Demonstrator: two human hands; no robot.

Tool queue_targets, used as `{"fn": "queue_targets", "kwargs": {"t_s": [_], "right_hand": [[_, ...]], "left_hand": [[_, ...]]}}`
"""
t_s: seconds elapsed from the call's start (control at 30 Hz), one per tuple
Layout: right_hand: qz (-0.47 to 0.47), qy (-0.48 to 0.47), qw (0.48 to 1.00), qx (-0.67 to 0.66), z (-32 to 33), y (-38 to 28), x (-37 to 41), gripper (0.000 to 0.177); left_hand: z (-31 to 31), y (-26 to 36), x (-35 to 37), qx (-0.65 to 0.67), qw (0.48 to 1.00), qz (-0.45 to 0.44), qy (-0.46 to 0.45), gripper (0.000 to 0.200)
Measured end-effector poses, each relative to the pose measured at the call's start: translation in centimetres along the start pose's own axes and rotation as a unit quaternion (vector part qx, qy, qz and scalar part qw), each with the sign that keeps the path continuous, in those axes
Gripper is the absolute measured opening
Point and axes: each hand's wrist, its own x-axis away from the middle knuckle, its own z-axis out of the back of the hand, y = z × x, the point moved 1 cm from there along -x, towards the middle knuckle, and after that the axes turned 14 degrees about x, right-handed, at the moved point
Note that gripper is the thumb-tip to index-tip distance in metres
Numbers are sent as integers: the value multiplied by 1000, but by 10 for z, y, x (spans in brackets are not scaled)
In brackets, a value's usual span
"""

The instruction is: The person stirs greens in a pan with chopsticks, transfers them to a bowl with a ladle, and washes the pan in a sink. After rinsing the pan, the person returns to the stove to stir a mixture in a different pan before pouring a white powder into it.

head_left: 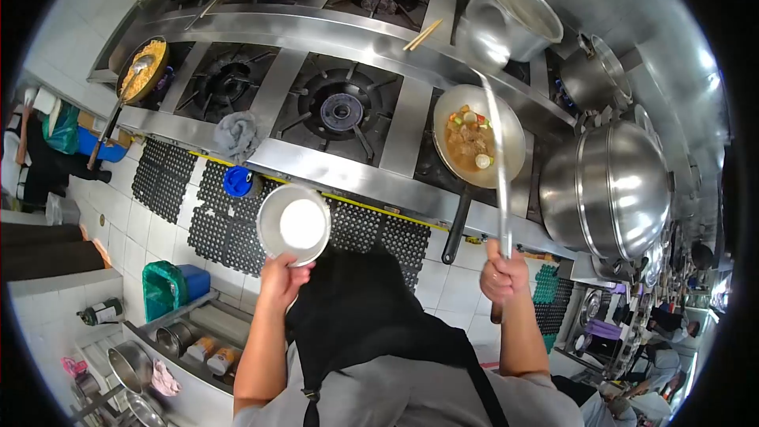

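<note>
My left hand grips the near rim of a deep white container, with a bright white round area inside it. In my right hand, fingers wrap round the handle of a long metal ladle. The ladle reaches up across the right side of a frying pan, and its blurred bowl end overlaps a large steel pot at the back. Brown sauce with meat and vegetable pieces lies in the pan. The pan's black handle points toward me, left of my right hand.
A bare burner and a grey cloth are left of the pan. Farther left is a pan of yellow food. Chopsticks lie on the back ledge. A big steel domed pot stands right. People are at far right.
</note>
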Motion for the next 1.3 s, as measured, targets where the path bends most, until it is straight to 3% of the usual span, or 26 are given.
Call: {"fn": "queue_targets", "kwargs": {"t_s": [0.07, 0.13, 0.17, 0.27, 0.5, 0.67, 0.83, 1.0, 1.1, 1.2, 1.3], "right_hand": [[-34, -32, 999, 26, -31, -1, -46, 15], [-155, -63, 985, 51, -62, 12, -89, 19], [-166, -78, 981, 64, -74, 21, -110, 19], [-264, -204, 941, 56, -124, 84, -185, 21], [-423, -323, 846, -33, -266, 219, -357, 23], [-456, -369, 804, -95, -354, 278, -452, 20], [-409, -403, 815, -75, -397, 302, -560, 13], [-340, -378, 860, -39, -435, 307, -706, 13], [-270, -223, 922, 164, -472, 303, -790, 16], [-281, -111, 939, 166, -506, 295, -870, 13], [-289, -102, 931, 197, -520, 285, -952, 12]], "left_hand": [[38, 14, 7, 23, 998, -27, 46, 33], [89, 30, 1, 45, 998, -35, 31, 37], [113, 33, -9, 69, 996, -40, 43, 32], [165, 71, 9, 132, 984, -92, 73, 28], [286, 198, 39, 177, 961, -184, 110, 39], [347, 289, 59, 210, 939, -217, 167, 41], [402, 380, 30, 251, 914, -269, 170, 46], [434, 499, -20, 257, 908, -272, 189, 44], [467, 564, -48, 288, 907, -228, 208, 35], [477, 642, -60, 310, 905, -192, 221, 27], [475, 715, -76, 273, 900, -230, 250, 28]]}}
